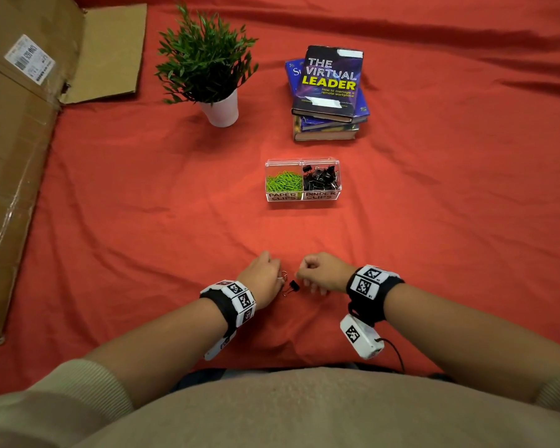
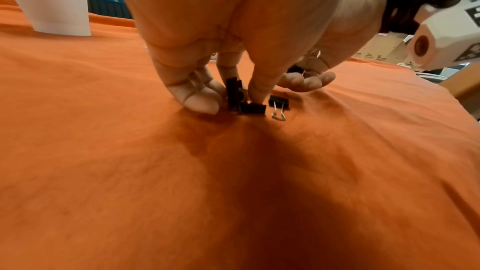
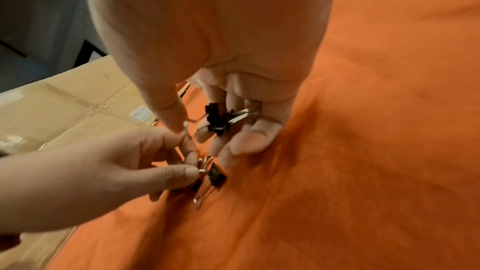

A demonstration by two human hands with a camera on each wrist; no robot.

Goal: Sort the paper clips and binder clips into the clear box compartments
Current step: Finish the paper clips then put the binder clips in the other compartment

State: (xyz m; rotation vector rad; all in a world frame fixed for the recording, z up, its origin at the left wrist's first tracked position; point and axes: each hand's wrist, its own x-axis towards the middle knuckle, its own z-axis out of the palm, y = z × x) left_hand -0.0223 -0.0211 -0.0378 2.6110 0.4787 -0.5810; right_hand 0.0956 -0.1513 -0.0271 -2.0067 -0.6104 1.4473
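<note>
STEP: gathering last binder clips | left hand [image 1: 262, 277] pinches binder clip [image 2: 235, 98] on cloth | right hand [image 1: 321, 272] cups several clips | NEXT: carry to clear box [image 1: 303, 197], binder compartment

Both forearms extended forward, converging at centre, wrists banded. Left hand [image 1: 263, 277] lowered, fingertips [image 2: 201, 104] down at cloth — thumb and fingers pinching black binder clips [image 2: 235, 98]. Right hand [image 1: 323, 273] alongside, near left, fingers [image 3: 249, 141] curled inward — several binder clips cupped in palm.
</note>
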